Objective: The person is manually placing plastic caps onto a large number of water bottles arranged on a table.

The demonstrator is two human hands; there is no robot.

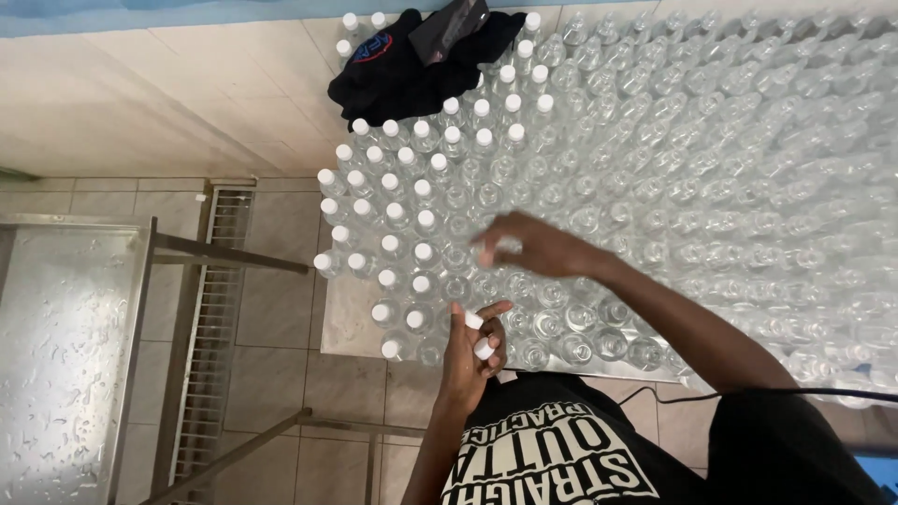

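The left hand (pixel 472 351) sits low in the middle of the frame, just above the black printed shirt (pixel 561 449), its grip clenched around a few white caps (pixel 483 348); one cap shows at the fingertips and another lower in the curled fingers. Just above it and to the right, the right hand (pixel 533 248) reaches out over the clear bottles (pixel 711 196), fingers pinched together at their tips (the hand is blurred, so I cannot tell whether that grip holds a cap or nothing).

The bottles stand upright and packed side by side on the bench (pixel 351 313), filling the centre and the whole right side of the frame. Those along the left edge and toward the upper middle already wear white caps (pixel 423 251), while the ones on the right and nearest the hands stand uncapped.

In the upper middle, a black cloth (pixel 393 79) lies against the capped rows. At the left of the frame stands a wet metal table (pixel 56 355), with a floor drain grate (pixel 210 346) and tiled floor (pixel 271 309) between it and the bench.
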